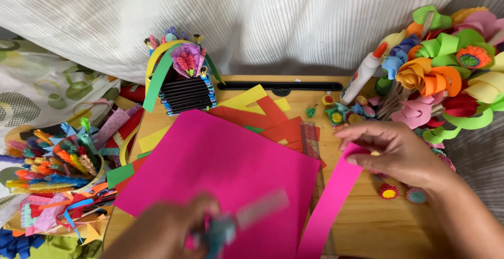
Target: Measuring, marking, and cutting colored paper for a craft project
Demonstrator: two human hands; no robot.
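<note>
Right hand [399, 154] pinched the far end of a pink strip [331, 206], right of the pink sheet [220, 170] on the wooden table [378, 222]. Left hand [168, 227], blurred, near edge, gripped scissors [231, 225] over the sheet. Red paper [273, 120] lay far of the sheet; glue bottle [362, 75] and paper flowers [446, 70] far right.

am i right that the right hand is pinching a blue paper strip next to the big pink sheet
Not quite. In the head view, the strip pinched by the right hand is pink, not blue. It does lie next to the big pink sheet.
</note>
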